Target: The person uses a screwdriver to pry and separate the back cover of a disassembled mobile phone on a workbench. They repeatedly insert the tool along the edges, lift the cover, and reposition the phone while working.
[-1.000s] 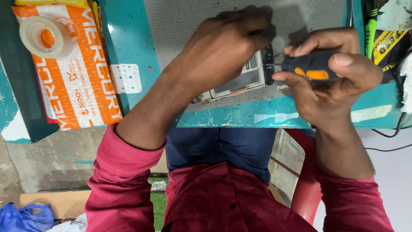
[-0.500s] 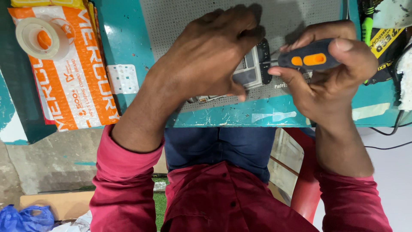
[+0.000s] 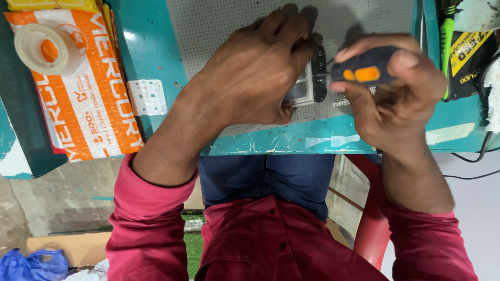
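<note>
My left hand (image 3: 255,73) lies flat over a small electronic device (image 3: 304,88) on a grey perforated mat (image 3: 219,26), pressing it down; only the device's silver edge and a dark end part show beside my fingers. My right hand (image 3: 396,93) grips a dark screwdriver with orange buttons (image 3: 364,70), held sideways with its thin tip pointing left at the device's dark end. Both forearms wear red sleeves.
An orange and white packet (image 3: 88,99) lies at the left with a roll of clear tape (image 3: 44,49) on it. A small white perforated plate (image 3: 147,97) sits beside it. Green-handled tool (image 3: 447,41) and black-yellow items lie at the right. The teal table edge (image 3: 271,143) is close to my lap.
The view has shifted slightly. My right hand has rolled the screwdriver, so its orange buttons sit higher and closer to the device. My left hand keeps covering the device.
</note>
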